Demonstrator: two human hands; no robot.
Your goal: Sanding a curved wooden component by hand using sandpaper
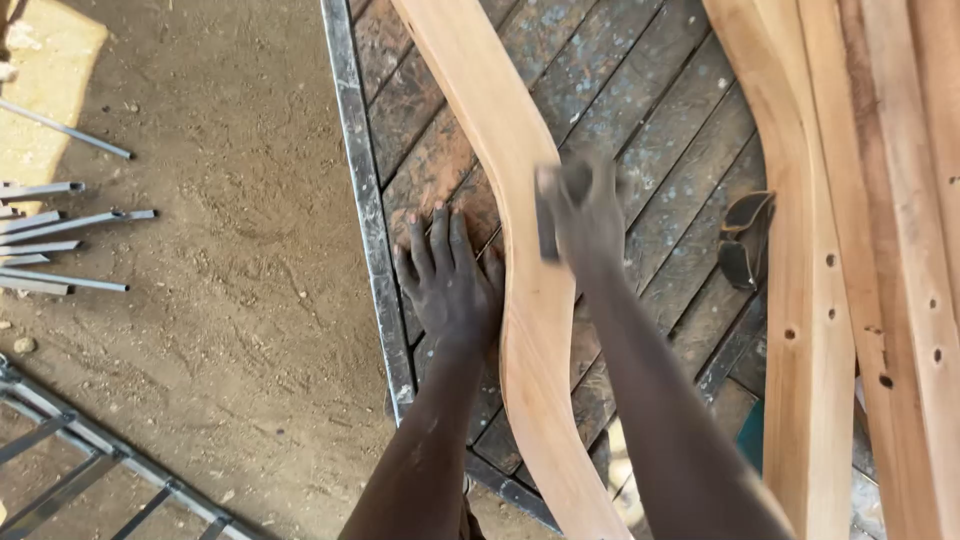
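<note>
A long curved piece of pale wood (520,330) lies across a worn slatted table (650,120) with a metal rim. My left hand (447,280) lies flat on the slats, fingers spread, its thumb side pressed against the left edge of the curved piece. My right hand (583,215) is blurred and closed around a small dark sanding block (548,215) at the right edge of the same piece, near its bend.
More pale wooden parts with drilled holes (830,300) lie along the right side. A folded dark scrap (745,240) rests between them and the curved piece. Metal bars (60,250) and a metal frame (70,470) lie on the dirt floor to the left.
</note>
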